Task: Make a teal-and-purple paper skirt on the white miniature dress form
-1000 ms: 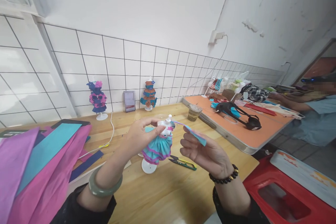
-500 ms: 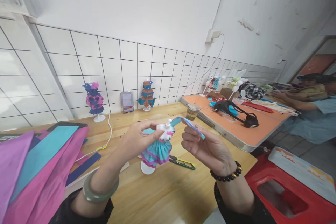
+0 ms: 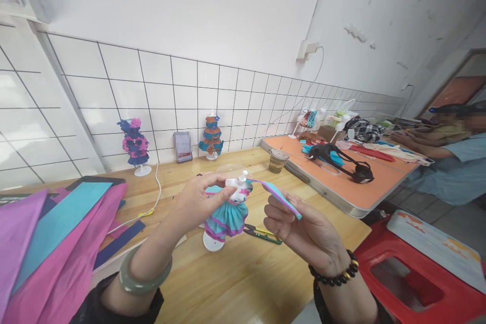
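Note:
A small white dress form (image 3: 238,191) on a round white base stands on the wooden table, wearing a turquoise skirt (image 3: 228,220) with purple trim. My left hand (image 3: 207,196) is closed on the form's upper part, thumb in front; its other fingers are partly hidden behind. Between the fingers of my right hand (image 3: 299,228) is a turquoise fabric strip (image 3: 283,198) with a purple edge, stretching back toward the form's shoulder. Just behind the skirt lie thread snips (image 3: 264,234) with yellow and green handles.
Pink, purple and turquoise fabric (image 3: 64,233) lies at the left. Two dressed mini forms (image 3: 135,144) and a phone (image 3: 183,148) stand by the tiled wall. A lidded cup (image 3: 278,161) is near the orange table (image 3: 326,182). A red stool (image 3: 410,283) and other people are at the right.
My right hand has moved slightly right and down, and the strip now runs flatter from the form, its turquoise face showing more. My left hand keeps its hold on the form.

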Tool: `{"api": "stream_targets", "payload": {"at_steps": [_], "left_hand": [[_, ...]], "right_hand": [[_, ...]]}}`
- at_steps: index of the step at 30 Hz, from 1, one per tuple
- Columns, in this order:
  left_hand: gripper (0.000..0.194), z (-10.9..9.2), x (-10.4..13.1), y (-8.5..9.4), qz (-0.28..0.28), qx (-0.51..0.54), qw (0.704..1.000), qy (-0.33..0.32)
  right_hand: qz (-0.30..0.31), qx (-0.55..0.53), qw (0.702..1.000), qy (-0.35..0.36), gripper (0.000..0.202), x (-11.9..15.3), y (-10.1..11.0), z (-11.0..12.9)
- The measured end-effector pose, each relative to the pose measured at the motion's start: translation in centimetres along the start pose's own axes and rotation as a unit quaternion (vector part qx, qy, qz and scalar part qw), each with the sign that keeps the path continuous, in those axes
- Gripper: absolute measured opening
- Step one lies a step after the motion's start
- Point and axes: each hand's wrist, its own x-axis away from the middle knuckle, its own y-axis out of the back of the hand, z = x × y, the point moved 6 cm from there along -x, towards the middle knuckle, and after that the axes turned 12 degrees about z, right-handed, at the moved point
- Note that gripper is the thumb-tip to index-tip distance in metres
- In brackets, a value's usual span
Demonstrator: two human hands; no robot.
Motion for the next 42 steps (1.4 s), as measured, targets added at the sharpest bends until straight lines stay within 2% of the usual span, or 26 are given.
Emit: {"api": "stream_targets", "payload": {"at_steps": [2, 7, 12, 20, 29, 37, 42], "left_hand": [[0.026, 0.0, 0.0, 0.0, -0.004, 0.002, 1.0, -0.003], [0.024, 0.0, -0.1, 0.0, -0.005, 0.016, 1.0, -0.01], [0.026, 0.2, -0.2, 0.0, -0.015, 0.0, 1.0, -0.001], [0.025, 0.3, -0.1, 0.0, -0.007, 0.009, 1.0, 0.001], [0.023, 0.3, -0.1, -0.2, -0.01, 0.014, 1.0, 0.007], [0.023, 0.4, -0.1, -0.1, -0.033, 0.012, 0.999, 0.027], [0.023, 0.4, -0.1, -0.1, -0.023, 0.001, 1.0, 0.019]], "right_hand": [[0.016, -0.023, 1.0, -0.003, 0.02, 0.2, -0.3, -0.5], [0.038, -0.034, 0.999, -0.018, 0.01, 0.7, -0.9, -2.0], [0.017, 0.035, 0.999, -0.035, 0.028, 0.7, -0.8, -3.5], [-0.011, 0.174, 0.984, -0.028, 0.027, 0.2, 0.2, -5.0], [-0.032, 0.224, 0.974, -0.015, 0.021, -0.9, -0.2, -5.1], [-0.051, 0.256, 0.964, -0.056, 0.029, -1.9, 0.2, -6.0], [-0.068, 0.27, 0.957, -0.078, 0.031, -2.4, 0.3, -6.2]]}}
